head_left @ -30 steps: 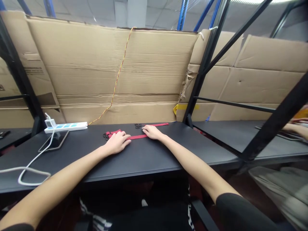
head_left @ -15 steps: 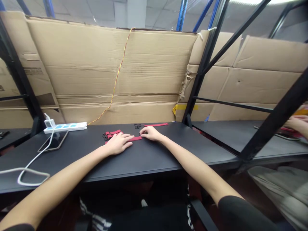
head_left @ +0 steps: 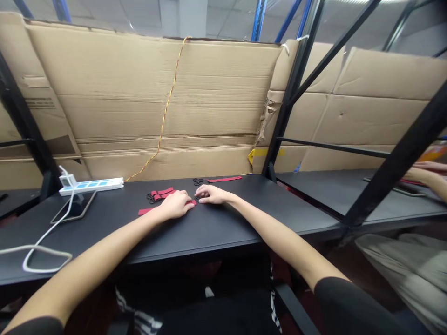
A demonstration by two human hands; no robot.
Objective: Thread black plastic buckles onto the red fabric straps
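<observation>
My left hand [head_left: 176,205] rests on a red fabric strap [head_left: 146,211], which runs beneath the palm, with its right end showing just past my fingers. My right hand [head_left: 210,194] lies close by, its fingertips beside a small black ring [head_left: 199,197]. Above my left hand lie shorter red straps with black rings [head_left: 159,194]. Farther back are a loose red strap [head_left: 224,179] and a small pile of black clips [head_left: 197,181]. All of these lie on a black table [head_left: 223,223]. My palms hide the strap's middle.
A white power strip [head_left: 91,186] and a phone [head_left: 75,208] with a white cable [head_left: 38,251] sit at the table's left. Cardboard sheets [head_left: 157,107] stand behind it. A black rack post [head_left: 284,107] rises at right, where a co-worker's hands [head_left: 426,173] work at the neighbouring table.
The red strap has slid left, and its left end now sticks out past my left hand. My right hand has moved left, closer to my left hand.
</observation>
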